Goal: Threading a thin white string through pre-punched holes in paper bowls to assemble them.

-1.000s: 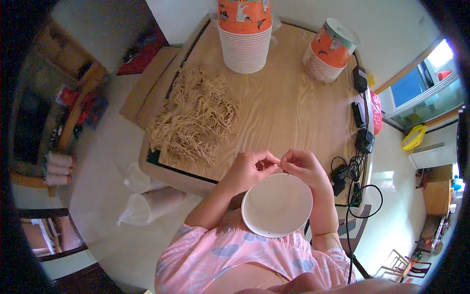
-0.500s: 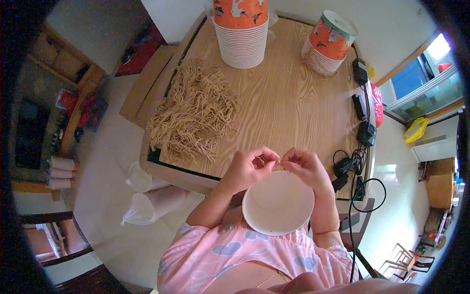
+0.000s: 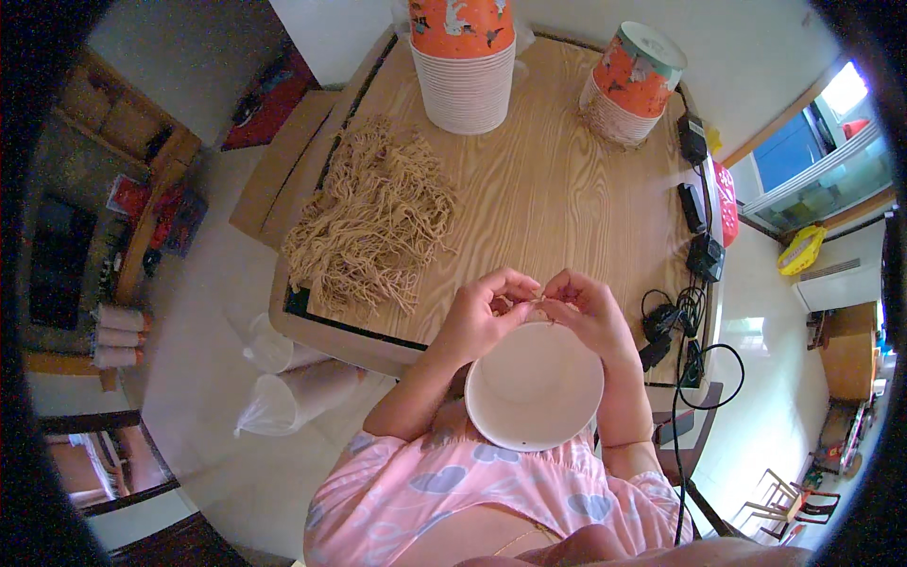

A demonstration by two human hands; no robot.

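A paper bucket, white inside, is held between my forearms against my lap with its opening toward me. Over its far rim my left hand and my right hand meet, both closed in a pinch. Between the fingertips shows a small bit of thin tan cord; most of it is hidden by the fingers. Farther left on the table lies a loose heap of tan twisted cords, apart from both hands.
On the wood-grain table stand a tall stack of orange-and-white paper buckets and an upturned shorter stack. Black adapters and coiled cables line the right edge. Bagged bucket stacks lie on the floor at left.
Both hands have risen slightly and the fingertips have shifted around the cord, more of which now shows. The bucket has moved up a little with them.
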